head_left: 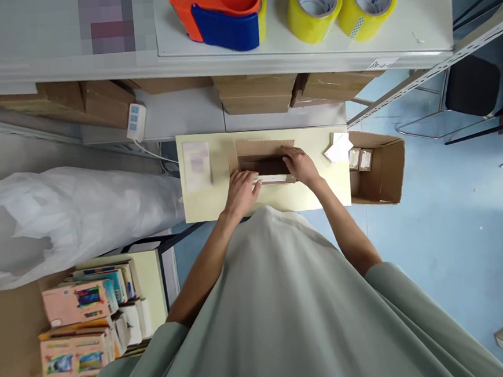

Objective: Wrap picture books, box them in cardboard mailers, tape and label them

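A small cardboard box [264, 147] stands with its top open on the pale yellow table [222, 205] in front of me. Its inside is dark, and I cannot make out what it holds. A whitish strip [272, 179] runs along its near edge. My left hand [243, 190] grips the near left corner, fingers bent over the rim and thumb against the strip. On the right side, my right hand [301, 164] holds the box's edge, its fingertips reaching over the opening.
White cards [339, 147] lie at the table's right end, beside a larger open carton [387, 169] with small packages. A shelf [388, 50] above carries an orange-and-blue tape dispenser [225, 22] and yellow tape rolls [316, 23]. Plastic wrap [83, 216] bulges at left, above stacked books [77, 301].
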`<action>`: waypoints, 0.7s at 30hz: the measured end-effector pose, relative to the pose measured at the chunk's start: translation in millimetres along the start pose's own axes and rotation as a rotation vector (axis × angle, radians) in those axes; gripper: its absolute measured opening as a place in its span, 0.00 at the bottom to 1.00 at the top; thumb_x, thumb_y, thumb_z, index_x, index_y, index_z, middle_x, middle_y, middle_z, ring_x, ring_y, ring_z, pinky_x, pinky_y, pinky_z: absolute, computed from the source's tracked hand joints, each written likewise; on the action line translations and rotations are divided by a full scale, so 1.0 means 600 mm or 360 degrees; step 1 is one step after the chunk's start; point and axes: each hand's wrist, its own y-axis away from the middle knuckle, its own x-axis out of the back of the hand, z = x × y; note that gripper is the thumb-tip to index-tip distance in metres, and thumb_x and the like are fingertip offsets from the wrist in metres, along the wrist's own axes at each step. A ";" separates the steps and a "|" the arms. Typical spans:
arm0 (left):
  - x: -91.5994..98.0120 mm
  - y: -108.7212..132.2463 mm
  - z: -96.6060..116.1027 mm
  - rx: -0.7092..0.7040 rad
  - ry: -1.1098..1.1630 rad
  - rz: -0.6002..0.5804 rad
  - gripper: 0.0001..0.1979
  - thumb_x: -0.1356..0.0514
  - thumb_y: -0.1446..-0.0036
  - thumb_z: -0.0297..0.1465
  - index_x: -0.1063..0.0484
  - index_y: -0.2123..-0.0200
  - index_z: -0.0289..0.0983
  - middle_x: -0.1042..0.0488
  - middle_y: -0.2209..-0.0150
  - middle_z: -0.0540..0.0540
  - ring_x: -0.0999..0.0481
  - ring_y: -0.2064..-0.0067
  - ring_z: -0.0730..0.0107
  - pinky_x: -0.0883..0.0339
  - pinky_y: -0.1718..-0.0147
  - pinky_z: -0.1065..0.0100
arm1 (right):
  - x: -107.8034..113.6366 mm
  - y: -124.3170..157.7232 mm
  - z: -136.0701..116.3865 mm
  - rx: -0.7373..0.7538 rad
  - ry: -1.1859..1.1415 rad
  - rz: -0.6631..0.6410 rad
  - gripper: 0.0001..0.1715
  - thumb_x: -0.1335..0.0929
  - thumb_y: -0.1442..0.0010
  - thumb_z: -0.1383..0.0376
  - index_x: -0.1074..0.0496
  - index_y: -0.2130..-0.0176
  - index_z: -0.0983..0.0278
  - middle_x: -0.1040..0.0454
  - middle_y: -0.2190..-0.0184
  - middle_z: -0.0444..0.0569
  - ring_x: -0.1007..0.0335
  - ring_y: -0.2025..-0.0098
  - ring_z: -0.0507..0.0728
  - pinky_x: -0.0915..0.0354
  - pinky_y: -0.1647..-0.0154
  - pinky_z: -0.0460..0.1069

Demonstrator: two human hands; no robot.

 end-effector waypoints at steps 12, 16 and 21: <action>-0.037 0.053 -0.044 0.0237 0.0038 0.0214 0.18 0.29 0.33 0.30 0.24 0.41 0.39 0.27 0.27 0.30 0.40 0.18 0.35 0.42 0.20 0.34 | -0.042 -0.056 0.039 -0.0044 0.0222 0.0085 0.23 0.36 0.20 0.69 0.15 0.38 0.60 0.16 0.34 0.55 0.23 0.32 0.69 0.22 0.31 0.64; -0.059 0.040 -0.058 0.0286 0.0043 0.0244 0.15 0.29 0.34 0.27 0.22 0.46 0.41 0.27 0.30 0.33 0.37 0.20 0.36 0.39 0.22 0.37 | -0.048 -0.060 0.050 -0.0049 0.0214 0.0124 0.24 0.37 0.18 0.68 0.14 0.39 0.61 0.15 0.36 0.55 0.21 0.35 0.67 0.23 0.31 0.62; -0.085 0.033 -0.062 0.0377 0.0045 0.0318 0.12 0.28 0.35 0.25 0.24 0.53 0.42 0.26 0.33 0.33 0.29 0.28 0.38 0.33 0.27 0.39 | -0.050 -0.048 0.051 -0.0039 0.0230 0.0116 0.25 0.38 0.18 0.68 0.14 0.38 0.59 0.14 0.37 0.54 0.21 0.36 0.66 0.22 0.32 0.61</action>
